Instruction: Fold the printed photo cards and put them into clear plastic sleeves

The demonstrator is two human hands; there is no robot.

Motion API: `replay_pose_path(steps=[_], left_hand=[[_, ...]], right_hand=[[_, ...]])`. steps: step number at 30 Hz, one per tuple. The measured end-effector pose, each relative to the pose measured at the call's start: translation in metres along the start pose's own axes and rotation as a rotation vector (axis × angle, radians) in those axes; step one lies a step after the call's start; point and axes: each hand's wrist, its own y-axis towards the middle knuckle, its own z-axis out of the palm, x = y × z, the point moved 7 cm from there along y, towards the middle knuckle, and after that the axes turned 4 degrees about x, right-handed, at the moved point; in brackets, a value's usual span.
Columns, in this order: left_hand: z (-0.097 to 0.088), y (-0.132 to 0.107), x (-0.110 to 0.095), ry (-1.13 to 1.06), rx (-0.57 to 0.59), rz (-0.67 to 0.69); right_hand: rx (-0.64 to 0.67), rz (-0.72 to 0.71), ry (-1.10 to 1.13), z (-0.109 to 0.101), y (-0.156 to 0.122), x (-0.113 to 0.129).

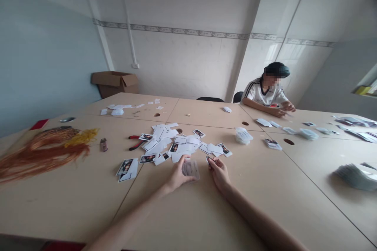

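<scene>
My left hand (177,176) is wrapped round a stack of clear plastic pieces (191,170), thumb on the near side and fingers on the far side. Just to the right, my right hand (219,171) pinches a small dark item with a pale edge (207,159); its kind is too small to make out. Beyond both hands lies a loose heap of white cards (160,137), some of them printed with dark photos. One photo card (225,150) rests beyond my right hand. Red-handled pliers (135,142) lie at the heap's left side.
Orange cords (44,149) spread over the table's left end. More clear stacks stand at the middle (243,135) and far right (356,176). Across the table sits a person (263,92) handling something small. A cardboard box (114,83) stands behind the table.
</scene>
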Motion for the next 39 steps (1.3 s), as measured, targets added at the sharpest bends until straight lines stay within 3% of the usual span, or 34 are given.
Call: replay_pose_path(steps=[6, 10, 15, 20, 24, 29, 33, 39], left_hand=[[0.003, 0.003, -0.002, -0.170, -0.027, -0.043], [0.024, 0.012, 0.005, -0.397, -0.072, -0.134], [0.052, 0.024, 0.008, -0.536, 0.023, -0.184], [0.056, 0.022, 0.007, -0.663, 0.129, -0.190], [0.057, 0.021, 0.003, -0.738, 0.198, -0.188], [0.063, 0.019, -0.006, -0.817, 0.328, -0.173], [0.065, 0.017, -0.008, -0.883, 0.372, -0.191], [0.068, 0.013, -0.010, -0.974, 0.465, -0.237]], right_hand=[[0.014, 0.005, 0.006, -0.001, 0.002, -0.001], [-0.005, -0.010, -0.010, -0.003, 0.003, -0.001], [-0.086, -0.079, -0.054, -0.018, 0.007, 0.013], [-0.164, -0.194, -0.090, -0.032, 0.008, 0.036], [-0.128, -0.268, -0.148, -0.018, -0.002, 0.043], [0.043, -0.370, -0.349, 0.009, -0.017, 0.044], [0.096, -0.354, -0.403, 0.012, -0.018, 0.039], [0.056, -0.371, -0.415, 0.010, -0.021, 0.042]])
